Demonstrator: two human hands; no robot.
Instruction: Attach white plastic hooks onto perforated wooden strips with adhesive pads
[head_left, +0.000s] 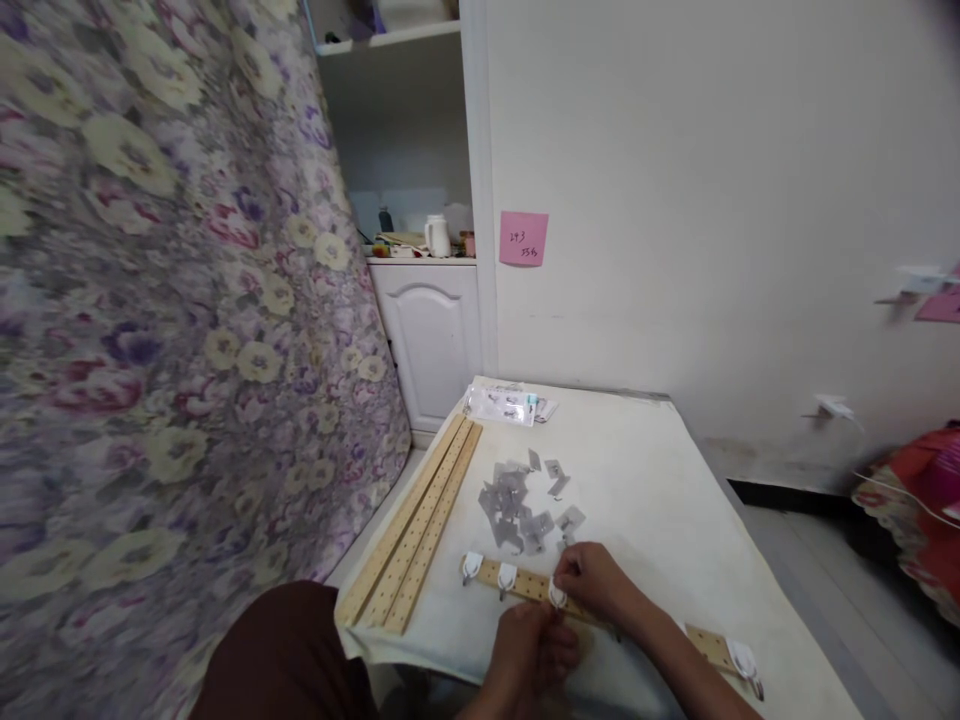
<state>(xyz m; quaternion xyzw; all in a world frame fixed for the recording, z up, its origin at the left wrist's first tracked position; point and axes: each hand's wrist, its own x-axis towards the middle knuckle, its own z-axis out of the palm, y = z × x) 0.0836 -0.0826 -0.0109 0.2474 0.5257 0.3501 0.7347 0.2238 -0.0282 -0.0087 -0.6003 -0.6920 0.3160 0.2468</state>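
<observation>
A perforated wooden strip (487, 572) lies across the near part of the table, with white hooks on it, among them a hook (472, 566) at its left end and another hook (507, 577) beside that. My right hand (596, 578) pinches the upper edge of a further white hook (557, 593) on the strip. From below, my left hand (525, 645) has its fingers curled at the lower end of that same hook. My right forearm covers part of the strip; its right end shows with one more white hook (742, 660).
Beyond the strip lies a loose pile of clear grey hook pieces (510, 495). Long perforated wooden strips (420, 530) run along the table's left side. Packaged hooks (502, 403) lie at the far edge. A floral curtain (187, 300) hangs at left, and a wall stands behind.
</observation>
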